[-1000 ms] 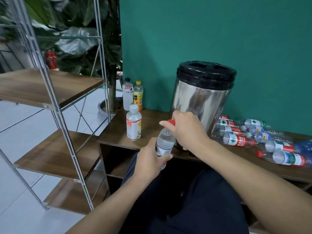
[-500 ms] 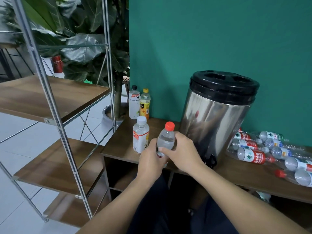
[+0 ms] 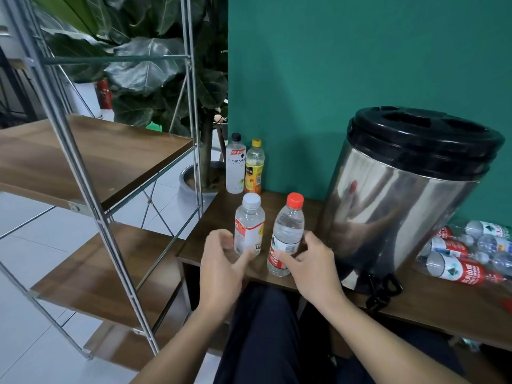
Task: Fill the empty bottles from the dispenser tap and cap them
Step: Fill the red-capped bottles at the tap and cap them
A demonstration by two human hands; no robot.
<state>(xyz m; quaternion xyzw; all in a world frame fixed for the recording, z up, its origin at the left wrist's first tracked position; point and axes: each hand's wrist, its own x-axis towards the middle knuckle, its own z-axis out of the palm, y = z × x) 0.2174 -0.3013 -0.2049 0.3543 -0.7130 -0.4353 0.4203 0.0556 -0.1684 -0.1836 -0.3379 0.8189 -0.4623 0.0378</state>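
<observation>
Capped red-cap bottle [image 3: 286,235] stood upright near counter [image 3: 279,202] left front edge, pinched low by right hand [image 3: 310,261]; left hand [image 3: 221,261] loose, empty.

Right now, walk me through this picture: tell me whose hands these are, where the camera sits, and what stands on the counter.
There is no machine here: a person wears one camera on the head, looking down at their own two hands. The right hand holds the red-capped bottle, which stands on the wooden counter with its cap on. The left hand is beside the white-capped bottle, fingers relaxed, holding nothing. Behind stand two more bottles, one black-capped and one yellow-capped. To the right is the steel dispenser with its black tap, then a heap of lying bottles.
</observation>
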